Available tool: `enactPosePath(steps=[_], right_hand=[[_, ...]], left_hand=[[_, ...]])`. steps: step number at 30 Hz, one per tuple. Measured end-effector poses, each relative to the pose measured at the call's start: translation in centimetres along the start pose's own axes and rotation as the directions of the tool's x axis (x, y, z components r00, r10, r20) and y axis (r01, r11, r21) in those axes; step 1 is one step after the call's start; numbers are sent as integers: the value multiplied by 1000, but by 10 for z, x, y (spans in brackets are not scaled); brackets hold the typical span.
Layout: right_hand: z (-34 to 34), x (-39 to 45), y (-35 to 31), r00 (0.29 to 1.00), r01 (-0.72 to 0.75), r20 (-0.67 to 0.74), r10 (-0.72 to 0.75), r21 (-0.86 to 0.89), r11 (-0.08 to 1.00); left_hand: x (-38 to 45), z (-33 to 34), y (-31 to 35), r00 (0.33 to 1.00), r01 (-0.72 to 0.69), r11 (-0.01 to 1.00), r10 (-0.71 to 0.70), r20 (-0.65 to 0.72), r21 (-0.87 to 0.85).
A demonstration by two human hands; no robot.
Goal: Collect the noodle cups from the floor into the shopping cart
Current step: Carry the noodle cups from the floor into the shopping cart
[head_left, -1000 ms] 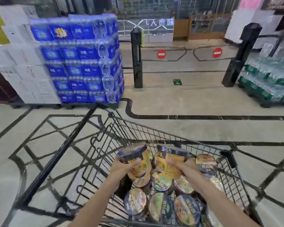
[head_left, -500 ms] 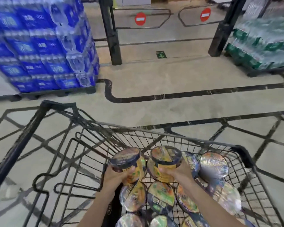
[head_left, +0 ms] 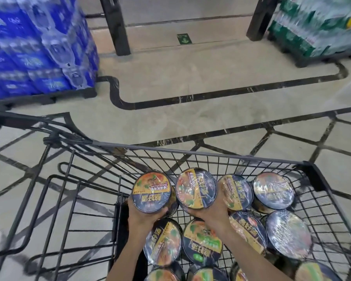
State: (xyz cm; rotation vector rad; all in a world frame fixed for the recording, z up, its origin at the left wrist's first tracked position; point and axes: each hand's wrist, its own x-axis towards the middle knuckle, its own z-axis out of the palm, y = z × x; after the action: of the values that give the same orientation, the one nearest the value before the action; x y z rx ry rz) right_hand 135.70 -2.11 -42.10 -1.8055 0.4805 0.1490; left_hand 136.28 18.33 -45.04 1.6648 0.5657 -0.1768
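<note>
Inside the black wire shopping cart [head_left: 211, 154] lie several shrink-wrapped noodle cups with dark and yellow lids, such as one at the far right [head_left: 273, 190] and one in the middle [head_left: 202, 242]. My left hand [head_left: 139, 217] grips a noodle cup [head_left: 152, 192] from below, at the basket's far left. My right hand [head_left: 208, 214] grips a second noodle cup [head_left: 196, 191] right beside it. Both held cups sit upright, lids facing up, above the cups in the basket.
A pallet of blue bottled-water packs [head_left: 37, 47] stands at the far left. Green bottle packs [head_left: 320, 25] stand on a pallet at the far right. Two black gate posts [head_left: 115, 25] rise ahead. The cart's folded child seat frame [head_left: 69, 209] is on the left.
The view has tilted down and closer to the cart. Both hands have lowered their cups further into the basket's far end, and the lids now face up.
</note>
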Motion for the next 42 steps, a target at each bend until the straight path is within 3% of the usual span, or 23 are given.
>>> enactPosePath(steps=[7, 13, 18, 20, 22, 24, 27, 28, 31, 36, 39, 42], right_hand=[[-16, -16, -9, 997, 22, 78, -21, -10, 1000], [-11, -8, -16, 998, 36, 45, -34, -43, 998], [-20, -20, -18, 994, -5, 106, 14, -79, 997], [-31, -31, -23, 992, -4, 128, 21, -129, 992], [-47, -43, -29, 991, 52, 134, -21, -231, 972], [-67, -55, -38, 980, 174, 152, -125, -372, 912], [-95, -68, -58, 932, 362, 243, -269, -588, 724], [-105, -74, -65, 920, 392, 254, -299, -641, 660], [-133, -93, -84, 897, 415, 257, -359, -769, 487], [-180, -136, -94, 901, 320, 168, -400, -881, 350], [-211, -174, -91, 884, 231, 86, -459, -934, 272], [-243, -227, -88, 899, 105, -41, -436, -947, 305]], left_hand=[[-11, -17, 11, 997, -82, 985, 80, 18, 154], [-2, -13, 20, 992, -126, 958, 130, 1, 259], [-13, -18, 32, 982, -177, 951, 155, 104, 253], [-23, -26, 37, 970, -234, 916, 199, 137, 325], [-34, -32, 43, 927, -374, 792, 306, 217, 483], [-48, -31, 60, 838, -546, 598, 391, 381, 587], [-59, -15, 95, 643, -742, 205, 487, 591, 638], [-61, -7, 108, 588, -765, 80, 489, 644, 639], [-68, 13, 138, 453, -835, -158, 348, 821, 527], [-91, 47, 185, 201, -876, -362, 325, 924, 318], [-113, 72, 201, 5, -859, -484, 321, 947, 168], [-147, 109, 210, -182, -828, -559, 322, 929, 31]])
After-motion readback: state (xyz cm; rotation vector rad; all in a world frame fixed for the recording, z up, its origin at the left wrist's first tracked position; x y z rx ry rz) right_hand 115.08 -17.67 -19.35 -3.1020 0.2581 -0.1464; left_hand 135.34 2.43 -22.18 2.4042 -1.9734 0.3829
